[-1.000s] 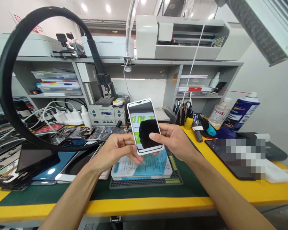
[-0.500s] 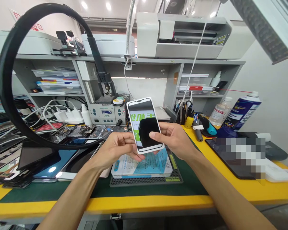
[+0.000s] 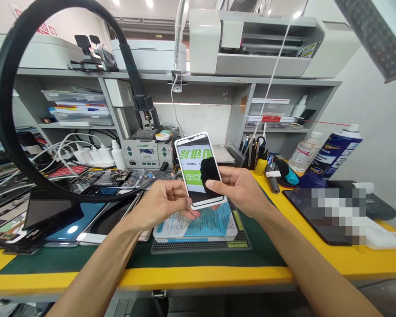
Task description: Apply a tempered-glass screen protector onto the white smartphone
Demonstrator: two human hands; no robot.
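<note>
A white-framed smartphone (image 3: 194,154) is held tilted up above the middle of the bench, its dark glossy face towards me. Green and white lettering is mirrored in the glass, along with a dark shape. My right hand (image 3: 239,187) grips its right edge, thumb on the glass and fingers behind. At the lower left corner my left hand (image 3: 166,198) pinches it, with the thumb near the bottom edge and some fingers underneath. Below both hands lies a blue and white box (image 3: 198,226) on a grey perforated mat (image 3: 201,248).
Several phones and phone parts (image 3: 69,215) cover the left side. A soldering station (image 3: 145,152) stands behind, under a thick black hose (image 3: 1,88). To the right are a dark tablet (image 3: 317,215), a spray can (image 3: 336,152), a clear bottle (image 3: 303,152) and a tool holder (image 3: 251,154).
The phone has tilted slightly, so the mirrored lettering has shifted and shows more text. My left thumb has moved right onto the phone's lower corner. The view has shifted slightly.
</note>
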